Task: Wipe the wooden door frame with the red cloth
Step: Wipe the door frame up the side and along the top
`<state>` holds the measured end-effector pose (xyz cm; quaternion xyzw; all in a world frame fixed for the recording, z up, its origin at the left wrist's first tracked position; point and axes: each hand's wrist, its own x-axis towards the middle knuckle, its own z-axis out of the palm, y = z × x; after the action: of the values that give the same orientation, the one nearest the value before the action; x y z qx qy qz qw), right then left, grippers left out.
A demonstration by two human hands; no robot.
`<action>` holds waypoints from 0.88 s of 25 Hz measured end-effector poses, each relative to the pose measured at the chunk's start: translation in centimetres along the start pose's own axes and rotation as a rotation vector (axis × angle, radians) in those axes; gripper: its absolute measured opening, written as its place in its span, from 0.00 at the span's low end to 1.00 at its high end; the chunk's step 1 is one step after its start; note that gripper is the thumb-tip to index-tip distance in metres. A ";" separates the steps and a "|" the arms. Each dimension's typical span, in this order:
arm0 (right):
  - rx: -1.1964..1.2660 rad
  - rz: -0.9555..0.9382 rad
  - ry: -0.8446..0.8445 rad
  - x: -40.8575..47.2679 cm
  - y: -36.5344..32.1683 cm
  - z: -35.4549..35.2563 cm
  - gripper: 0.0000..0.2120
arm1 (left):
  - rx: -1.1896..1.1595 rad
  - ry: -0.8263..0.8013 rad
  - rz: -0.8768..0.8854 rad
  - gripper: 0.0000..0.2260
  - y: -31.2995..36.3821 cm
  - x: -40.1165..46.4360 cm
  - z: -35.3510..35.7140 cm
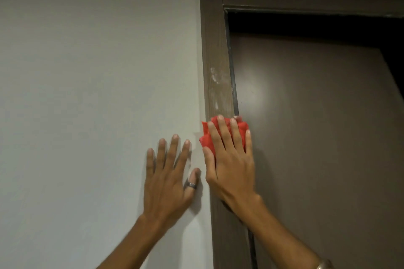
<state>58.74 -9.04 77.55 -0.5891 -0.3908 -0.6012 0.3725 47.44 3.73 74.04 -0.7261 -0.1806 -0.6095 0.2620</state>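
The brown wooden door frame (215, 54) runs up the middle of the view and turns right along the top. Whitish smears mark its left post above my hands. My right hand (231, 164) lies flat on the post, pressing the bunched red cloth (206, 137) against the wood; cloth shows above my fingertips and beside my thumb. My left hand (169, 179) rests flat on the pale wall just left of the post, fingers spread, a ring on its thumb, holding nothing.
A brown door (317, 137) fills the opening to the right of the post, with a bright light reflection on it. A pale painted wall (87, 83) covers the whole left half. A dark gap shows above the door at the top right.
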 end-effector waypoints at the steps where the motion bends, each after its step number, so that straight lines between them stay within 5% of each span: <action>1: -0.011 0.011 0.007 -1.1 -0.3 0.1 0.31 | -0.008 -0.014 -0.001 0.34 -0.1 -0.1 -0.1; 6: 0.018 -0.017 -0.113 5.0 0.3 -1.1 0.31 | -0.034 -0.063 0.020 0.34 -0.4 3.6 -1.1; 15: 0.043 -0.089 -0.091 13.3 1.6 -1.2 0.29 | -0.013 -0.036 0.073 0.31 -1.7 13.8 -1.2; 22: 0.061 -0.066 0.000 11.3 1.4 0.3 0.30 | -0.033 -0.023 -0.013 0.33 -2.0 16.0 -1.6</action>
<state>59.84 -9.21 88.93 -0.5643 -0.4281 -0.6012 0.3700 48.11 3.49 90.25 -0.7361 -0.1783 -0.6057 0.2440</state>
